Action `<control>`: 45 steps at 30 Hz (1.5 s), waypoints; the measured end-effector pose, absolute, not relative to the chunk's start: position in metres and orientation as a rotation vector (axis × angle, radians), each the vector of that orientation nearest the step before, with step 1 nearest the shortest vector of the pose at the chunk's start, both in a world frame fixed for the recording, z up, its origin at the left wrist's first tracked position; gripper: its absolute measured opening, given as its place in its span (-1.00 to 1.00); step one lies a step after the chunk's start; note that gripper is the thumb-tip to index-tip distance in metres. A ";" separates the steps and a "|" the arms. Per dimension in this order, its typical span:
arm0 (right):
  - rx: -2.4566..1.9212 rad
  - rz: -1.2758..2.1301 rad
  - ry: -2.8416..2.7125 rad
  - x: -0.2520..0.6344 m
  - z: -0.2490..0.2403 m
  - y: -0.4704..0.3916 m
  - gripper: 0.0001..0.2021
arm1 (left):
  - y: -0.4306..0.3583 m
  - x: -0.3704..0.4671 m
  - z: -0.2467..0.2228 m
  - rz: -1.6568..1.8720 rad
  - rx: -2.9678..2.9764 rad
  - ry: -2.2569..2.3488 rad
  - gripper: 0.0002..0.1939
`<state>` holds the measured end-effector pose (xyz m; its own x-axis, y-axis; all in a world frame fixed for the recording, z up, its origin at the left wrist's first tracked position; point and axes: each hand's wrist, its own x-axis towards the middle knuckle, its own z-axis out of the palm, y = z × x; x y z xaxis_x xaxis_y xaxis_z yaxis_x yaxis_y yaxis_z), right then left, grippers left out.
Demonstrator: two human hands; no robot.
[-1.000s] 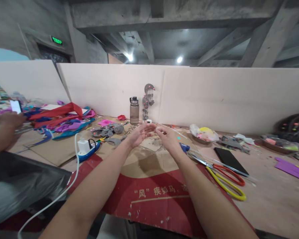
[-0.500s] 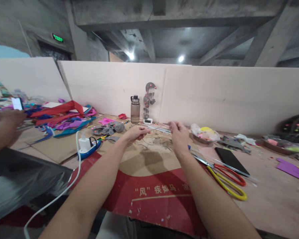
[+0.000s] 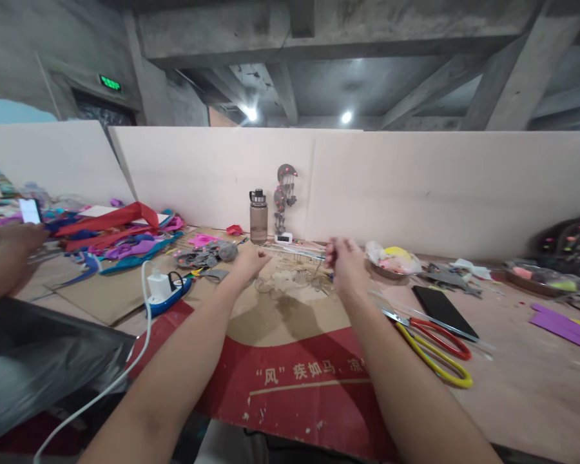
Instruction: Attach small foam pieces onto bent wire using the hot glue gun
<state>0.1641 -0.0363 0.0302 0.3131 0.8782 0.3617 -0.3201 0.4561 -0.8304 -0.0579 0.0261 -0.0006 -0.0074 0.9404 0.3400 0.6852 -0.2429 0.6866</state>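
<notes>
My left hand (image 3: 252, 262) is held over the cardboard mat, fingers pinched together. What it holds, if anything, is too fine to make out. To its right, my right hand (image 3: 344, 263) is raised with its fingers curled and slightly blurred; a faint thin strand seems to hang by its fingertips. Between the hands, thin wire-like pieces (image 3: 307, 277) lie on the brown part of the red-and-brown cardboard (image 3: 290, 322). Beyond them are several thin pale sticks (image 3: 299, 249). A grey ball of yarn (image 3: 228, 251) lies beside grey felt pieces (image 3: 198, 256) past my left hand.
Scissors (image 3: 435, 348) and a black phone (image 3: 444, 311) lie right of my right arm. A water bottle (image 3: 258, 219) and a grey moon-shaped hanging ornament (image 3: 286, 193) stand at the back. A blue power strip (image 3: 169, 299) sits left. Another person's hand (image 3: 17, 241) holds a lit phone.
My hands have moved farther apart, the left one shifting left. The thin strand that stretched between them no longer shows there. The view has shifted slightly.
</notes>
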 end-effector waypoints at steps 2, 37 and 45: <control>-0.910 1.007 -1.222 0.144 0.012 -0.037 -0.87 | 0.018 -0.044 0.004 1.246 1.931 1.506 -0.76; -1.021 0.693 -1.403 0.144 -0.006 -0.026 -0.78 | -0.007 -0.006 -0.005 0.804 1.479 0.659 -0.59; -0.915 0.922 -1.280 0.137 -0.011 -0.026 -0.72 | -0.003 -0.001 -0.014 0.860 1.563 0.663 -0.63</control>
<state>0.1373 -0.0260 -0.0108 0.0644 0.9299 0.3622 -0.0493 0.3654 -0.9295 -0.0005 -0.0031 -0.0142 0.5681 0.8067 0.1631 -0.0475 -0.1658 0.9850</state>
